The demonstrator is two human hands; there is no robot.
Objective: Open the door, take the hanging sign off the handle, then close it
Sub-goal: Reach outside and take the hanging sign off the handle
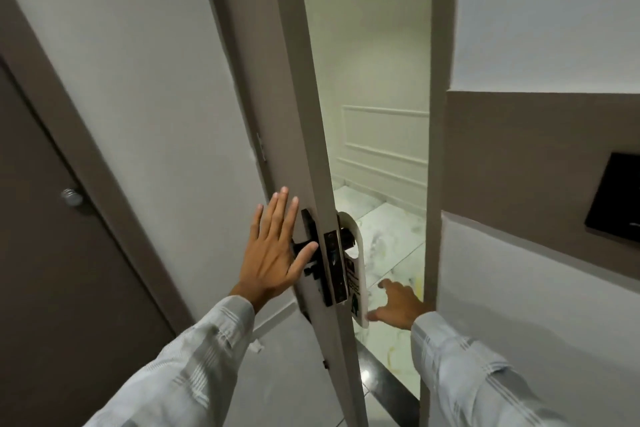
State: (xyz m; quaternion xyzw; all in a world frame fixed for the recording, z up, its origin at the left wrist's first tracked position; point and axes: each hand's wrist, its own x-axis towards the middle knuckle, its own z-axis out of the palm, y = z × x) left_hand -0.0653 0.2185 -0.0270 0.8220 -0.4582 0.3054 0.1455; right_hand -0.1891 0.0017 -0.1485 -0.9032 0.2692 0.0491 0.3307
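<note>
The white door stands partly open, its edge turned toward me. A black handle with a metal latch plate sits at mid height. A white hanging sign with printed text dangles from the handle on the far side of the door. My left hand is spread flat, fingers up, against the near face of the door beside the handle, holding nothing. My right hand reaches through the gap, fingers apart, just below and right of the sign's lower end; whether it touches the sign is unclear.
A brown door with a round silver knob is on the left wall. The door frame bounds the gap on the right. A black panel is mounted on the right wall. Marble floor lies beyond a dark threshold.
</note>
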